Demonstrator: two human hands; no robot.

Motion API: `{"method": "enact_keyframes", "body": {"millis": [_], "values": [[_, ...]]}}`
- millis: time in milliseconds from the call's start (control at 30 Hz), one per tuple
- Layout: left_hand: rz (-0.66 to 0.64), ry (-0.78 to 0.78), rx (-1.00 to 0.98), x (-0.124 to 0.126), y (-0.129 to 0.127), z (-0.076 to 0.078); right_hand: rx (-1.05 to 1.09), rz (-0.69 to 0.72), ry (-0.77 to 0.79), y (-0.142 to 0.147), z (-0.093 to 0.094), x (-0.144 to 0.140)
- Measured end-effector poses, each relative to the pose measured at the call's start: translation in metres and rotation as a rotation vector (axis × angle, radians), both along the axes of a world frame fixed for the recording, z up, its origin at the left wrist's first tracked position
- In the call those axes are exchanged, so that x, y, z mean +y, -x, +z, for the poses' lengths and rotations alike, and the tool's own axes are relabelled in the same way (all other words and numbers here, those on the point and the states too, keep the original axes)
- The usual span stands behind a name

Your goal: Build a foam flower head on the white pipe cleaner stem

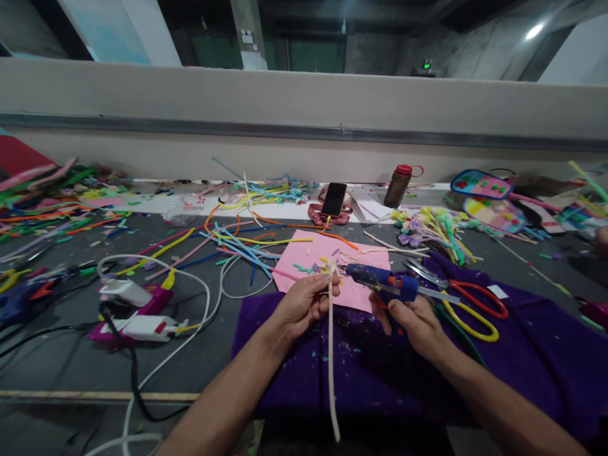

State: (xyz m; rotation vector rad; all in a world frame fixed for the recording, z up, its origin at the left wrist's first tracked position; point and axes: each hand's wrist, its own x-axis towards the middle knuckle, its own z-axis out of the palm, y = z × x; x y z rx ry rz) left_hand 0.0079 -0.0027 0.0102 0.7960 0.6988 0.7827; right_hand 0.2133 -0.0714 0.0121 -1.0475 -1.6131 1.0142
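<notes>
Left hand (304,304) pinching cream pipe cleaner (331,354) near its knotted top, right hand (413,320) clamped on blue glue gun (380,282), nozzle almost at knot over purple cloth (522,354), stem otherwise bare.

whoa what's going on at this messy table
A person sits at a table strewn with coloured pipe cleaners. The left hand pinches the top of a long cream pipe cleaner that hangs down towards the lap. The right hand holds a blue glue gun, its nozzle aimed at the cleaner's pinched top end. Under the hands lie a purple cloth and a pink sheet; red and yellow handled scissors rest to the right.
</notes>
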Motion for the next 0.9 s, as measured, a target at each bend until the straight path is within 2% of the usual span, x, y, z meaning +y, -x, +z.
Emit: {"method": "enact_keyframes", "body": {"millis": [167, 500, 900], "values": [[-0.008, -0.032, 0.008, -0.0012, -0.0007, -0.0018, 0.004, -0.013, -0.035, 0.0021, 0.0008, 0.0005], [-0.001, -0.074, 0.063, -0.0029, -0.0016, -0.0015, -0.158, -0.030, -0.075, -0.0006, 0.0041, 0.0010], [0.003, -0.096, 0.103, -0.0035, -0.0019, -0.0004, -0.212, -0.064, -0.054, -0.0013, 0.0027, 0.0021]]}}
